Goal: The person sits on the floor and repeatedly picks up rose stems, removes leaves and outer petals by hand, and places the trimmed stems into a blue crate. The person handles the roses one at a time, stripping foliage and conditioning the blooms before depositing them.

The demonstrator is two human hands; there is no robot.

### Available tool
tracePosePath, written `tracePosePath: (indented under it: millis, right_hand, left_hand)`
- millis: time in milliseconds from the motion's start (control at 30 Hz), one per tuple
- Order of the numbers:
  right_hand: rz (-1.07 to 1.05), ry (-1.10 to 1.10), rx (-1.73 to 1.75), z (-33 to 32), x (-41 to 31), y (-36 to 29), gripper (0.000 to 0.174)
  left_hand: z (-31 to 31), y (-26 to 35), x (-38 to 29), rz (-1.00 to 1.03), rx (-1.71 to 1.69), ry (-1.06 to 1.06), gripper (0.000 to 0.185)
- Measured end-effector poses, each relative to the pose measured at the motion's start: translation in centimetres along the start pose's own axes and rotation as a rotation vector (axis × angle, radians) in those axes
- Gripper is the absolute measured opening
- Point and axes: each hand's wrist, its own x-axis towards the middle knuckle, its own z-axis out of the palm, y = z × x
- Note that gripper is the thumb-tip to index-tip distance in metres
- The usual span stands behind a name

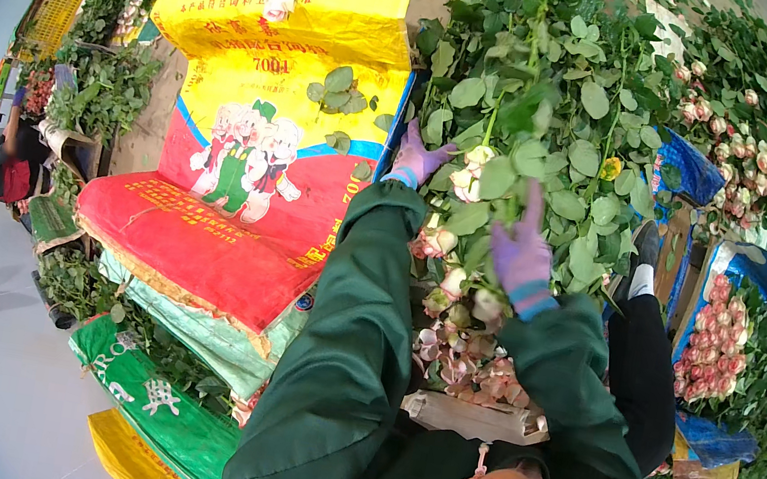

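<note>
Before me lies a heap of cut roses, mostly leafy green stems (580, 158), with pale blooms towards my body. My left hand (420, 157), in a purple glove, rests at the left edge of the heap with fingers apart and nothing visible in them. Just right of it are white rose blooms (470, 174). Over the stems is my right hand (521, 255), also gloved and slightly blurred, one finger pointing away from me. Whether it grips a stem is hidden by leaves. Below the hands, cream and pink roses (452, 281) lie above loose pink petals (475, 376).
A printed yellow and red woven sack (251, 164) spreads at my left, bearing loose leaves and a single white rose (279, 6). Pink roses (715, 341) and more blooms (755, 157) lie at the right. Far left, another person (7, 169) is among flowers.
</note>
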Motion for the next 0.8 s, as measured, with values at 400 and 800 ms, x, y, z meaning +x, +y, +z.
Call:
tracePosePath:
  millis: [400, 800]
  right_hand:
    - [0.161, 0.121, -0.173, -3.1, -0.3, 6.5, 0.079]
    - [-0.001, -0.030, -0.608, -4.8, 8.8, -11.0, 0.084]
  left_hand:
    - [-0.8, -0.7, 2.0, -0.243, -0.800, -0.580, 0.066]
    - [-1.3, -0.1, 2.7, -0.268, -0.680, -0.597, 0.045]
